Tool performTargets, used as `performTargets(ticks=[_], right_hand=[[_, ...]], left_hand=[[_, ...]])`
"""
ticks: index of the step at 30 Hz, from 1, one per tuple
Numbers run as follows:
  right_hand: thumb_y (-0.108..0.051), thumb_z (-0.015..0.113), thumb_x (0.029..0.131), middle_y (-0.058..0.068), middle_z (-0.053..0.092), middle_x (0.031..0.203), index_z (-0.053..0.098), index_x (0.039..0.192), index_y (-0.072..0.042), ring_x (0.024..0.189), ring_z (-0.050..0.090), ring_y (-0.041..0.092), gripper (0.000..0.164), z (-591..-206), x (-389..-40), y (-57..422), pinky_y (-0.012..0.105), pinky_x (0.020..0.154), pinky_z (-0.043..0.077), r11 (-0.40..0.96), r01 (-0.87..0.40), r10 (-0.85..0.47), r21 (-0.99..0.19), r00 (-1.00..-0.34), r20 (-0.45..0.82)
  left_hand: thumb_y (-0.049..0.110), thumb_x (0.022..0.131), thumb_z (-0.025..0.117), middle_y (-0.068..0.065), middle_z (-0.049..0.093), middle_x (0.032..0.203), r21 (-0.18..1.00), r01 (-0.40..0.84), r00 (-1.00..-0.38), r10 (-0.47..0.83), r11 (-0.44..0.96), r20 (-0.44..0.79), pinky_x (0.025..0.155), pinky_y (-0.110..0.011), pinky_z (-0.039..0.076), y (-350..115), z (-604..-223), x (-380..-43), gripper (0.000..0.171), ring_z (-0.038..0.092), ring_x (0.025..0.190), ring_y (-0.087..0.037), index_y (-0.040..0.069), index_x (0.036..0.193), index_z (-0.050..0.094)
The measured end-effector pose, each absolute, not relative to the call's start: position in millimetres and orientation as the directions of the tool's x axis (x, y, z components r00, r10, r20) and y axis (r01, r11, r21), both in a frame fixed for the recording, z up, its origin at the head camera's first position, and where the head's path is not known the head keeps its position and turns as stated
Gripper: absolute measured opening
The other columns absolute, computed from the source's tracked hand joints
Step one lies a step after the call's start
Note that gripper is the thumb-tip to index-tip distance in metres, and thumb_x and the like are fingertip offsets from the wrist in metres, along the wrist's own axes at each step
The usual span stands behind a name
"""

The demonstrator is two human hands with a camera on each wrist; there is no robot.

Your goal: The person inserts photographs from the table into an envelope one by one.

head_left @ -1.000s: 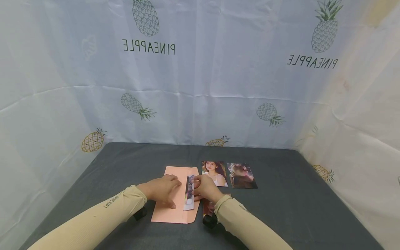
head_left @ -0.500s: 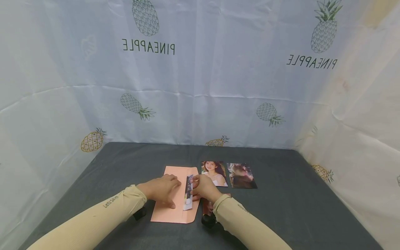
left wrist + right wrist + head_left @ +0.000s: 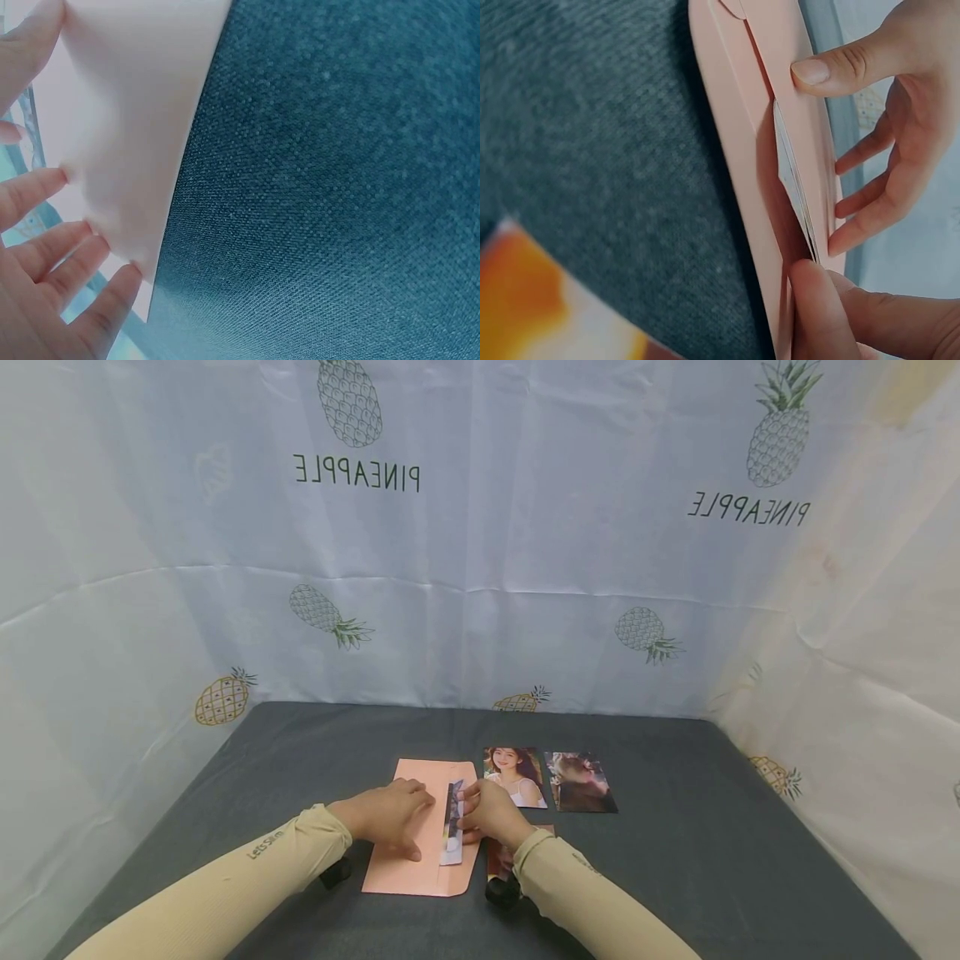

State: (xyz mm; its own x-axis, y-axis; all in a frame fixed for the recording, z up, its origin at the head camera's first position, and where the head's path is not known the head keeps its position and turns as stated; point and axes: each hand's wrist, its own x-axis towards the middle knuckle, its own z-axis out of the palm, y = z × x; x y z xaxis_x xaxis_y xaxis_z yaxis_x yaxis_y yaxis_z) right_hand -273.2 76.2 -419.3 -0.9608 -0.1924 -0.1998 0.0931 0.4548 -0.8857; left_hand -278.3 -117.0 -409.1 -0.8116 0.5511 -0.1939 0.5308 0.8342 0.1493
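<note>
A pink envelope (image 3: 412, 875) lies on the dark table, its flap side toward the right. Across the envelope rests my left hand (image 3: 386, 814), fingers spread, thumb and fingertips pressing on the paper (image 3: 120, 150). A narrow strip of a photo (image 3: 452, 835) shows at the envelope's mouth; the rest of it is hidden inside. My right hand (image 3: 491, 810) pinches the strip's right side. In the right wrist view, the photo's edge (image 3: 789, 169) stands in the slit, with my right fingers (image 3: 821, 307) at its lower end and my left thumb (image 3: 811, 71) above.
Behind my right hand lie a portrait photo (image 3: 517, 777) and a dark, blurry photo (image 3: 581, 782), side by side. Another photo (image 3: 497, 858) is partly covered by my right wrist. A pineapple-print curtain (image 3: 480, 635) hangs behind the table (image 3: 675, 860).
The photo's visible strip has shifted slightly left, and my right fingers have shifted with it. My left hand stays in the same place on the envelope.
</note>
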Motion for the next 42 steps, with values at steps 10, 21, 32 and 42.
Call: performTargets(ticks=[10,21,32,42], right_hand=[[0.015,0.068,0.078,0.014,0.058,0.086,0.056,0.115,0.008,0.064,0.066,0.020,0.040,-419.5,-270.9,75.0,0.033,0.056,0.058,0.414,0.099,-0.214,-0.905,-0.956,-0.202],[0.020,0.065,0.076,0.013,0.057,0.084,0.057,0.115,0.006,0.063,0.063,0.019,0.042,-418.2,-269.1,74.3,0.033,0.056,0.058,0.404,0.094,-0.223,-0.910,-0.955,-0.198],[0.021,0.068,0.074,0.013,0.059,0.081,0.053,0.115,0.005,0.061,0.062,0.018,0.046,-420.2,-270.3,71.4,0.034,0.055,0.058,0.413,0.102,-0.211,-0.905,-0.956,-0.204],[0.020,0.069,0.074,0.014,0.062,0.079,0.050,0.122,0.006,0.059,0.063,0.017,0.054,-421.1,-270.5,70.2,0.034,0.053,0.057,0.421,0.088,-0.216,-0.903,-0.957,-0.194]], left_hand=[[0.044,0.068,0.084,-0.009,0.051,0.136,0.162,0.541,-0.808,0.563,0.825,-0.173,0.106,-0.042,0.042,-118.9,-407.4,-276.9,0.076,0.046,0.127,-0.025,0.009,0.130,0.056],[0.045,0.068,0.084,-0.009,0.052,0.135,0.142,0.545,-0.809,0.563,0.826,-0.169,0.106,-0.040,0.041,-118.2,-408.3,-276.7,0.076,0.047,0.127,-0.024,0.009,0.129,0.057],[0.045,0.068,0.085,-0.008,0.051,0.136,0.153,0.531,-0.815,0.552,0.833,-0.178,0.106,-0.040,0.041,-118.3,-408.3,-276.3,0.077,0.046,0.128,-0.023,0.010,0.129,0.056],[0.044,0.068,0.085,-0.009,0.052,0.135,0.160,0.544,-0.809,0.565,0.824,-0.163,0.105,-0.040,0.042,-119.1,-408.4,-276.7,0.076,0.046,0.127,-0.024,0.009,0.128,0.057]])
